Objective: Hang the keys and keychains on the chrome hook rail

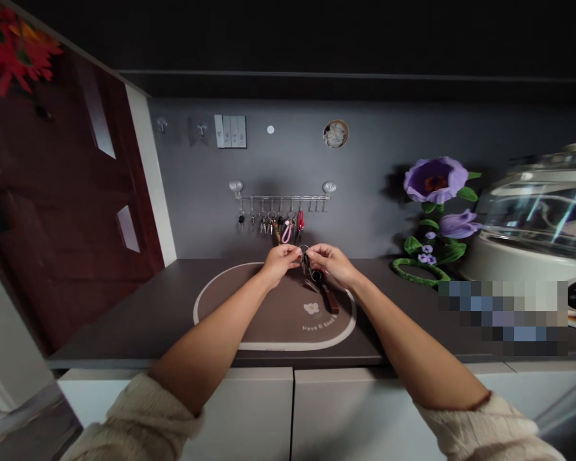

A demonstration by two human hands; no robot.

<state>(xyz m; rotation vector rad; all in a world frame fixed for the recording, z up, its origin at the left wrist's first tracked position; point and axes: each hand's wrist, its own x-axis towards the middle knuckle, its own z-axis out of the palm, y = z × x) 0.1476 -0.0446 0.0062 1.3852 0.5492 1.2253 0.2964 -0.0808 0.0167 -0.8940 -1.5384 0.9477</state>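
Observation:
My left hand (281,261) and my right hand (332,262) meet above the oval brown mat (221,301) on the dark counter. Both pinch a bunch of keys (307,262) on a metal ring, held between the fingertips. A black fob and a brown strap (330,299) hang down from the bunch toward the mat. Just behind my hands a chrome hook rail (282,197) is fixed to the grey wall, with several keys and key chains hanging from it.
A purple fabric flower with green leaves (434,211) stands at the right of the counter. Beside it sits a white appliance with a clear lid (537,230). A dark red door (62,211) is at the left. White cabinet fronts (269,410) run below the counter edge.

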